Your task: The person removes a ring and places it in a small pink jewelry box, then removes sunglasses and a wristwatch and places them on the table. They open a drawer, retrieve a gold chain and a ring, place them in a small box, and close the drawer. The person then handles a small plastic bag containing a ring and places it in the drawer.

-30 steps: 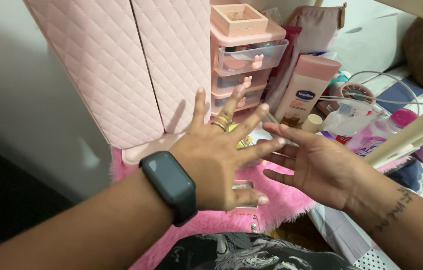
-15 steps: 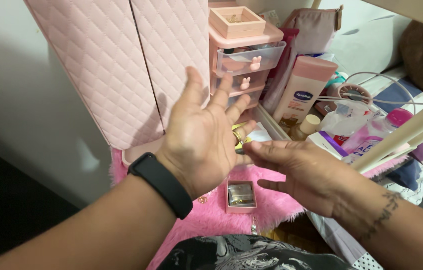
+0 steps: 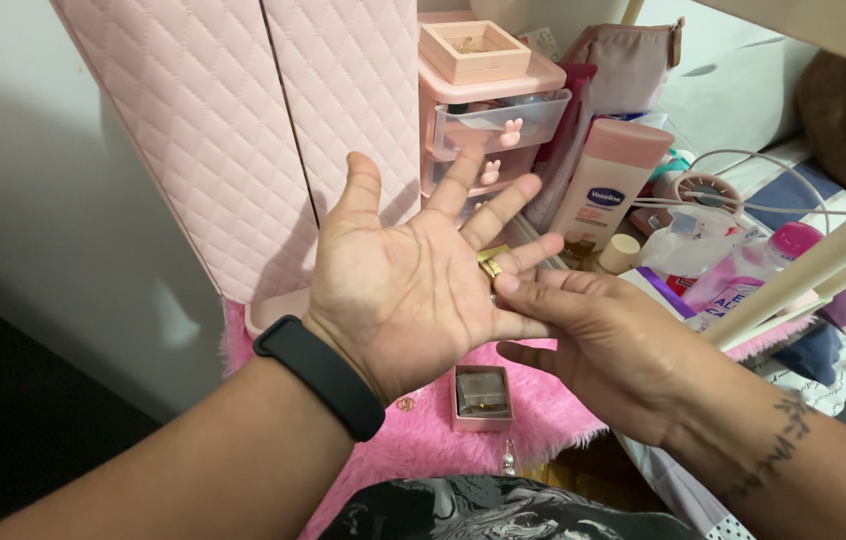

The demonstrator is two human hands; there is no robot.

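My left hand is turned palm up with its fingers spread, a black band on the wrist. Gold rings sit at the base of one of its fingers. My right hand reaches in from the right, and its fingertips touch the left hand's fingers just below the rings. Neither hand holds anything. Below the hands, a small open pink box with something gold inside lies on a pink furry mat.
A tall quilted pink case stands at the back left. Beside it is a pink mini drawer unit with a small open box on top. A pink lotion bottle, a pink-capped bottle, cables and pouches crowd the right.
My left hand has rolled from back-up to palm-up. My right hand has moved left until its fingertips touch the left hand's ring finger. The small pink box is now uncovered.
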